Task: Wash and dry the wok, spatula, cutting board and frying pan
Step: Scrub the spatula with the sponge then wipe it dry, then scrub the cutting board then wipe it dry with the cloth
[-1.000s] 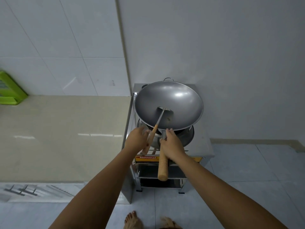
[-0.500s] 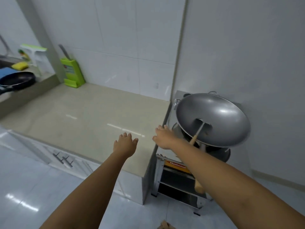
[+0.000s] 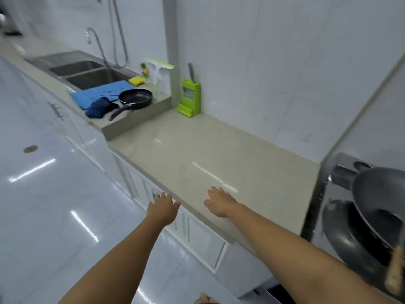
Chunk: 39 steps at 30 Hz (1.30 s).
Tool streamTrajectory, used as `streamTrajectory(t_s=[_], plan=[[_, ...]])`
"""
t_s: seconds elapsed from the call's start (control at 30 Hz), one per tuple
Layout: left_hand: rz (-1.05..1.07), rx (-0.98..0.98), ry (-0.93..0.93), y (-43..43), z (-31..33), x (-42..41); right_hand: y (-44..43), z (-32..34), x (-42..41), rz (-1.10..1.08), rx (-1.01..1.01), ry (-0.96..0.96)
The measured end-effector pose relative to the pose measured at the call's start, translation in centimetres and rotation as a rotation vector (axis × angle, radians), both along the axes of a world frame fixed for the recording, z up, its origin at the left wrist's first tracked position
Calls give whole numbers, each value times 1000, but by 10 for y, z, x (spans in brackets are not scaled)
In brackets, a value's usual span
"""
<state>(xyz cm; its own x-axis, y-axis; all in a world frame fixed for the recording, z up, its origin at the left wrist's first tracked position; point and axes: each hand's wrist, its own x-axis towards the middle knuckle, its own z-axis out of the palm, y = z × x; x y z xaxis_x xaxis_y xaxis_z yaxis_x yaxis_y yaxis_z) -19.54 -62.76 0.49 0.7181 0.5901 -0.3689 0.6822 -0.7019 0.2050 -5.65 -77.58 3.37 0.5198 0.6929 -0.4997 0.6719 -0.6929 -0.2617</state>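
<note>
Two hands, both released and holding nothing: the left hand [image 3: 162, 208] has its fingers spread just past the front edge of the surface [image 3: 197, 150], over the cupboard fronts [image 3: 197, 233]; the right hand [image 3: 220, 204] is above that edge with loose fingers, touching it or not I cannot tell. At the far right rim of view the wok [image 3: 381, 194] stands tilted, with a wooden handle [image 3: 395, 273] below it; whether that is the spatula's I cannot tell. On the raised ledge [image 3: 135, 121] beside the sink [image 3: 96, 77], well apart from the hands, lie the pan [image 3: 135, 98] and the board [image 3: 103, 91], with a cloth [image 3: 97, 107] on the board's near corner. The likely step is to go to the sink end and take the pan. Its handle juts toward the front edge — grip there, lift level, clear the cloth. Mind the step up between the two levels and the knife block [image 3: 189, 98] in the corner; the floor [image 3: 54, 194] alongside gives wide room.
</note>
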Motion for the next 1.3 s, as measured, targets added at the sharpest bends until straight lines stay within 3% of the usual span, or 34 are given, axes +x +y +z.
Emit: streamTrajectory(t_s=[0.43,0.77,1.17,1.3], plan=[[255,-22,-19,198,-4,-61,248,1,-23,255,21,1],[421,9,-57,359,16,-43,430,28,8,377,151,-24],[489,32,-166,566,38,5,653,61,70,403,174,-190],[454,33,-209,653,46,23,730,64,93,250,259,-137]])
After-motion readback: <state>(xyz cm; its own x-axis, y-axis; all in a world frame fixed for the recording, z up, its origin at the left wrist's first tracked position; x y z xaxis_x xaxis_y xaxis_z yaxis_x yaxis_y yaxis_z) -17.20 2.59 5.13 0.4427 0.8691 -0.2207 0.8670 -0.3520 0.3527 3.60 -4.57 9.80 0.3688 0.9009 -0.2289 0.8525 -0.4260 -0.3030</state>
